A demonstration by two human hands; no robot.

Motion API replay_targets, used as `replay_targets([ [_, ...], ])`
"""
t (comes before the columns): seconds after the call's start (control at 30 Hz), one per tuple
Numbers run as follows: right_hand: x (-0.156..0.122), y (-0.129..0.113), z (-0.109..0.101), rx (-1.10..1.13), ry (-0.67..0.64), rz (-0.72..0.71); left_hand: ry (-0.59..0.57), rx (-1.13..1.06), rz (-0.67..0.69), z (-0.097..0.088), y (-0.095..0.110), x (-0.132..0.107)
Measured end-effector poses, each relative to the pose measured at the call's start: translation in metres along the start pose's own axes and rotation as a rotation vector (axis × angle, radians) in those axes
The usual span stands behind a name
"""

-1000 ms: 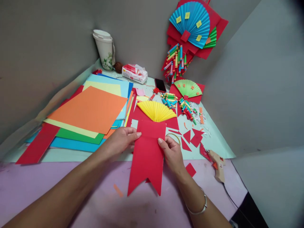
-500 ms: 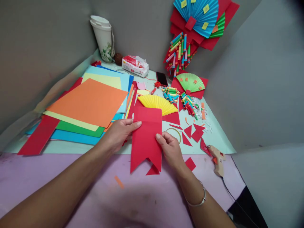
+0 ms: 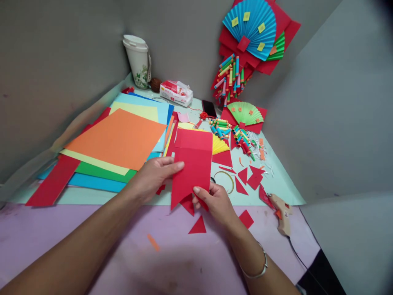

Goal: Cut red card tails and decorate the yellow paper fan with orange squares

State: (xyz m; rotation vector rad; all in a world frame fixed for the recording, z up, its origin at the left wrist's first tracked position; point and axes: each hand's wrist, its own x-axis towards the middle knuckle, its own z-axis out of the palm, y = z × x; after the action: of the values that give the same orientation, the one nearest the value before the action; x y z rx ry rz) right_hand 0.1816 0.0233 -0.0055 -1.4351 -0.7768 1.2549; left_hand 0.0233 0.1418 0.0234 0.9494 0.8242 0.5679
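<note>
Red swallowtail card (image 3: 193, 168): held up over the table (image 3: 129, 256), partly hiding the yellow pleated fan (image 3: 220, 144).
Left hand (image 3: 154, 176): fingers pinching the card's left edge.
Right hand (image 3: 216, 200): fingers gripping its lower right tail; uneven pulling could crease it there.
Yellow pleats: lowering the card carelessly might crush them.
Glue gun (image 3: 283, 215): a wide right-arm swing could snag its cord (image 3: 298, 255) near the table's right edge.
Paper stack (image 3: 118, 139): crowds the left.
Near side: roomiest, with a red triangle (image 3: 198, 226) and orange strip (image 3: 153, 242).

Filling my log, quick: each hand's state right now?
Left hand: closed, holding the notched red paper by its left edge.
Right hand: closed, holding that paper's lower right.
</note>
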Motion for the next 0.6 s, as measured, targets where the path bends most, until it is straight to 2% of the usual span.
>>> replay_targets([
  [0.13, 0.001, -0.001, -0.002, -0.003, 0.031, -0.023, -0.047, 0.062, -0.048, 0.000, -0.004, -0.001],
  [0.3, 0.002, 0.001, -0.003, -0.033, 0.001, -0.035, -0.072, 0.081, -0.052, 0.001, 0.001, -0.005],
  [0.43, 0.001, 0.003, -0.004, -0.081, -0.087, -0.046, -0.066, 0.007, 0.026, 0.002, 0.009, -0.009],
  [0.53, -0.001, 0.004, -0.004, -0.114, -0.185, -0.023, -0.017, -0.088, 0.104, 0.001, 0.013, -0.009],
  [0.6, -0.002, 0.002, -0.005, -0.122, -0.218, -0.030, 0.003, -0.108, 0.094, 0.001, 0.014, -0.010],
])
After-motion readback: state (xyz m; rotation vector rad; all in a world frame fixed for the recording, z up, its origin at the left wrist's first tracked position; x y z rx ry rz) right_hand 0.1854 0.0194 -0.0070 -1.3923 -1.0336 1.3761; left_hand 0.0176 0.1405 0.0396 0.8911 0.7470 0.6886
